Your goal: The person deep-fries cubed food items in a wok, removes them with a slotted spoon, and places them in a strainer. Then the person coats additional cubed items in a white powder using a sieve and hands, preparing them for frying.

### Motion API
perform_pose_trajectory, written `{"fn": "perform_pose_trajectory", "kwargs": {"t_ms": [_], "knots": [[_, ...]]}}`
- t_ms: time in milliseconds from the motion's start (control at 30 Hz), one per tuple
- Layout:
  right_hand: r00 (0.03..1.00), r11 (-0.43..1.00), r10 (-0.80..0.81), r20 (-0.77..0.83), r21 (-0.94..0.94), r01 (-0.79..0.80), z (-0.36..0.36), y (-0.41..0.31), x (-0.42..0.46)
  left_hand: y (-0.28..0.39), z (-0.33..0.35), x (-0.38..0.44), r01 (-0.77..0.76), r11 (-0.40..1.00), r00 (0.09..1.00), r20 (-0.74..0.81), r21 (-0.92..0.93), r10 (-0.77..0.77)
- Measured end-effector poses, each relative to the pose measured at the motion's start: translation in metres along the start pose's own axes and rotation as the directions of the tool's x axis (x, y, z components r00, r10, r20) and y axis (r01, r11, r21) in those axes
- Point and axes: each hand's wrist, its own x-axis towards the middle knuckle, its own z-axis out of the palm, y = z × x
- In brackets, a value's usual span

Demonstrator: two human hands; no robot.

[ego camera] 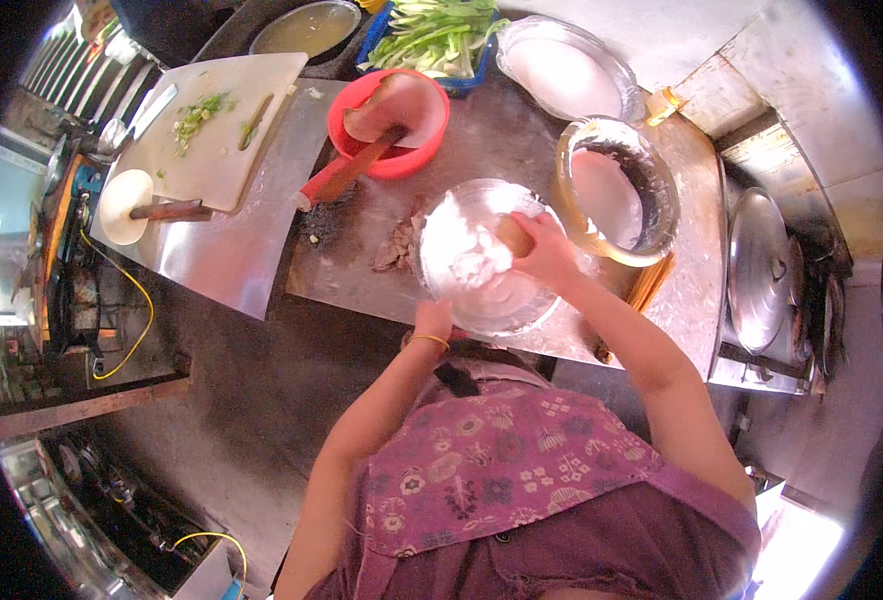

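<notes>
A wide metal basin (pixel 531 300) with white powder and a white lump stands near the table's front edge. Inside it, my right hand (pixel 542 244) grips a rounded brown tool, perhaps a wooden scraper (pixel 514 235), beside the white lump (pixel 482 259). My left hand (pixel 432 319) is at the basin's near left rim; its fingers are partly hidden, so its grip is unclear. Small brownish meat-like pieces (pixel 396 246) lie on the table against the basin's left side. Right of the basin stands a tan-rimmed bowl (pixel 563 184) holding a pale mass.
A red bowl (pixel 340 101) holds a ladle-like tool with a red handle. At left lie a white cutting board (pixel 216 176) with chopped greens, a knife (pixel 152 111) and a ladle (pixel 126 206). A blue basket (pixel 479 71) of greens and a lined basin (pixel 629 82) stand behind.
</notes>
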Motion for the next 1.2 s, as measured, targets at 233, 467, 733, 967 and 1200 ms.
{"fn": "perform_pose_trajectory", "kwargs": {"t_ms": [233, 467, 733, 967, 1200], "knots": [[0.996, 0.996, -0.078, 0.046, 0.039, 0.076, -0.017, -0.023, -0.019, 0.125, 0.0, -0.073, 0.255, 0.889, 0.965, 0.038, -0.381, -0.26], [0.995, 1.0, -0.002, 0.095, 0.027, 0.0, 0.016, -0.01, 0.012, 0.042, 0.001, -0.026, 0.029, 0.964, 0.998, -0.053, 0.265, -0.015], [0.994, 0.98, -0.104, -0.039, -0.174, 0.096, -0.022, -0.013, 0.004, 0.083, -0.006, -0.052, -0.116, 0.897, 0.98, -0.098, 0.426, 0.174], [0.98, 0.901, -0.113, 0.162, 0.433, 0.032, 0.045, -0.005, 0.017, 0.151, -0.002, -0.092, 0.013, 0.924, 0.993, -0.115, 0.382, 0.034], [0.575, 0.607, -0.794, 0.197, 0.192, 0.771, 0.012, 0.018, -0.024, 0.081, -0.006, -0.049, -0.148, 0.659, 0.972, -0.012, 0.737, 0.233]]}}
